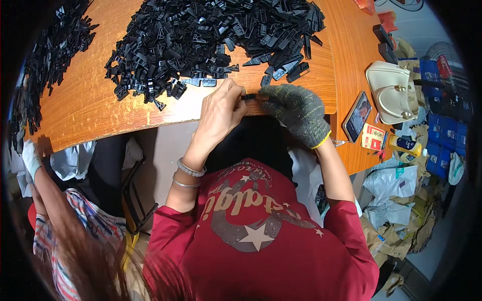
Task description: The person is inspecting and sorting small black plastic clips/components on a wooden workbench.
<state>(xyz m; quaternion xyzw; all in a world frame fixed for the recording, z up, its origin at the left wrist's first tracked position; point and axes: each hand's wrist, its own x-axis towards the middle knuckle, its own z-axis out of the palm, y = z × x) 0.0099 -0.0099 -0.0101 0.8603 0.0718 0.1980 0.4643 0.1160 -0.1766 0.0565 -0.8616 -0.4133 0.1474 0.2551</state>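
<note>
Apparently mid-handling: small black part [249,97] at bench [95,113] edge, near black heap [201,37]. Bare left hand [221,107] pinches one end; gloved right hand [301,113], grip seemingly closed on other. Next move likely needs steady hold.

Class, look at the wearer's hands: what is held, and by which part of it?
A small black piece: the bare left hand pinches its left end, the gloved right hand seems to grip its right end.
</note>
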